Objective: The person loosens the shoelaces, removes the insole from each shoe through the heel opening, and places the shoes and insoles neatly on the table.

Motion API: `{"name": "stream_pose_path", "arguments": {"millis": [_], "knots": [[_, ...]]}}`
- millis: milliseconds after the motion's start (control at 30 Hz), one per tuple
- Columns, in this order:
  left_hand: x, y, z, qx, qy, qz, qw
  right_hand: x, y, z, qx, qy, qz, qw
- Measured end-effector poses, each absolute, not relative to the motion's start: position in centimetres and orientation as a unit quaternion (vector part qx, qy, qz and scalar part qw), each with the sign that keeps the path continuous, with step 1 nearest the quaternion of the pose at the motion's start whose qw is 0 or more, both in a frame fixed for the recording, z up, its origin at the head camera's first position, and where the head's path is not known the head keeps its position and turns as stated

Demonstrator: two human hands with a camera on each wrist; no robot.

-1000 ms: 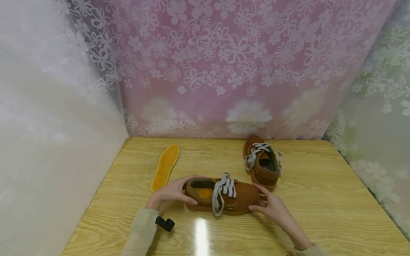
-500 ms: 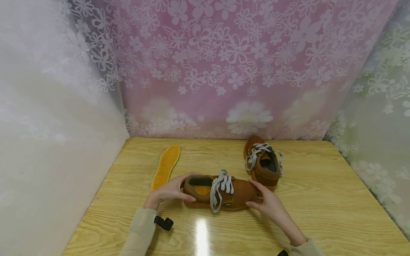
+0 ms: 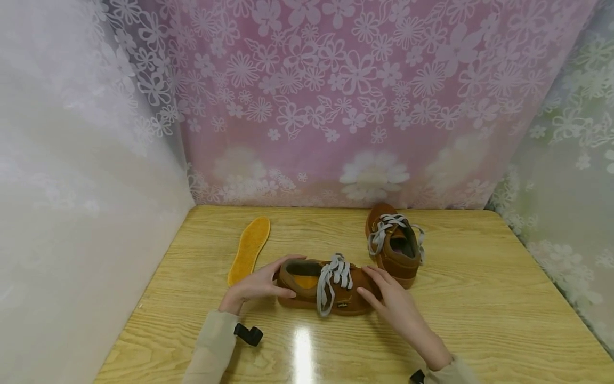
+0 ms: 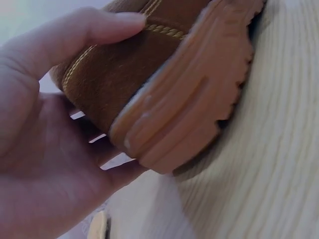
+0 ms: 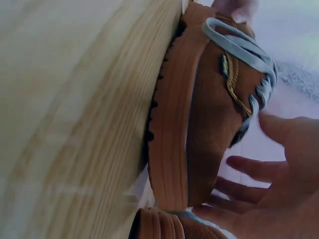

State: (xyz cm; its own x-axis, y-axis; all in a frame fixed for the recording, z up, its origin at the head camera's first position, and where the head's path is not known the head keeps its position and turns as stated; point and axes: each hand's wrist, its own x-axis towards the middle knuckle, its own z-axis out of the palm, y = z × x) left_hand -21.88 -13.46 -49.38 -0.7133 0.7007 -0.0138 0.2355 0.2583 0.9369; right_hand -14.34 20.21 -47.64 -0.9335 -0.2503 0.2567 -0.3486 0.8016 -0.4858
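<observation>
A brown lace-up shoe (image 3: 345, 297) with grey laces lies sideways across the front middle of the table, toe to the right. Its opening shows an orange insole inside. My left hand (image 3: 259, 285) grips the heel, thumb on the near side and fingers round the back. In the left wrist view the thumb presses the brown upper above the rubber sole (image 4: 184, 94). Over the toe end, my right hand (image 3: 395, 306) is spread with loosely bent fingers. The right wrist view shows its thumb (image 5: 276, 127) apart from the upper and its lower fingertips close at the toe.
A loose orange insole (image 3: 249, 250) lies on the wooden table (image 3: 479, 298) at the back left. The matching brown shoe (image 3: 395, 250) stands behind the toe of the held one, pointing to the back. Floral curtains (image 3: 307, 106) border the table at the back and sides.
My right hand has loosened from the toe tip and moved left over the toe. The shoe has shifted slightly to the back. My left hand keeps its grip on the heel.
</observation>
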Motion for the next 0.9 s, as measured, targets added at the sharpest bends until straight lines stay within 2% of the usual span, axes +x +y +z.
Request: {"name": "stream_pose_path", "arguments": {"millis": [233,567,667,833,900], "knots": [[-21.9,-13.2,-49.6,0.300,0.760,0.540,0.203,-15.0,18.9,-48.5,0.202,-0.938,0.274,0.063],[-21.6,-13.6,-48.5,0.295,0.759,0.550,0.186,-16.1,17.1,-48.8,0.244,-0.943,0.193,0.119],[-21.4,-13.2,-47.5,0.280,0.762,0.567,0.141,-16.2,17.0,-48.8,0.237,-0.946,0.182,0.121],[-20.7,-11.1,-45.6,0.243,0.788,0.566,0.004,-16.2,17.2,-48.6,0.235,-0.948,0.183,0.111],[-20.4,-10.0,-45.0,0.239,0.807,0.540,-0.033,-16.2,17.3,-48.5,0.236,-0.948,0.185,0.107]]}}
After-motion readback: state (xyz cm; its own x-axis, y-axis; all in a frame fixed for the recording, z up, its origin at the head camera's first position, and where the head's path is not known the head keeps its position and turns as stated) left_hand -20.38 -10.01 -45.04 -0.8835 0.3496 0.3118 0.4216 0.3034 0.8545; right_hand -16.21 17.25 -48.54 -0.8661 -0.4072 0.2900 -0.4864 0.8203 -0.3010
